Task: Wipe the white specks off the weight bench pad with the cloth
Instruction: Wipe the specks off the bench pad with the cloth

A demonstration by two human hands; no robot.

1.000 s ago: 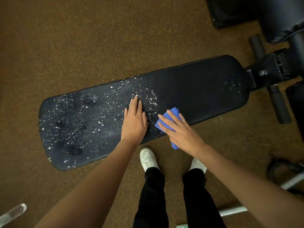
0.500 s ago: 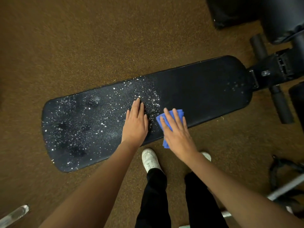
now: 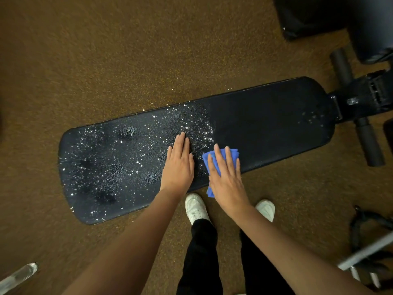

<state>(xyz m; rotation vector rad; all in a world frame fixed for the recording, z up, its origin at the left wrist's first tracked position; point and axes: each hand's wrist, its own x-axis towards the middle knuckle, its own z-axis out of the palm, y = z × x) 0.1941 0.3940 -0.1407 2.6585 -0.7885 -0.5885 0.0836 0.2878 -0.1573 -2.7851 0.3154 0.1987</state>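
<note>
1. Floor point(image 3: 127, 60): we record a brown speckled surface filling the view, with a few white grains lying on it along the far edge of the pad.
2. Weight bench pad point(image 3: 265, 133): we record a long black pad running from lower left to upper right. Its right part is dark and almost free of grains; its left part is covered in them.
3. Bench frame point(image 3: 365, 96): black metal joined to the pad's right end, with dark foam rollers above and below it.
4. Trousers point(image 3: 202, 252): black, two legs, at the near side of the pad.
5. Left hand point(image 3: 177, 165): we note it flat on the pad, palm down, fingers straight and together, holding nothing.
6. Right hand point(image 3: 225, 175): we note it just beside the left, fingers straight and slightly spread, pressing the cloth down onto the pad.
7. Cloth point(image 3: 232, 153): blue, folded, under the right hand at the pad's near edge, where the clean part meets the speckled part; one corner hangs over that edge.
8. Shoes point(image 3: 195, 207): white, a pair, on the floor below the pad.
9. White specks point(image 3: 119, 158): scattered over the pad's left part, thickest just beyond the left fingertips.
</note>
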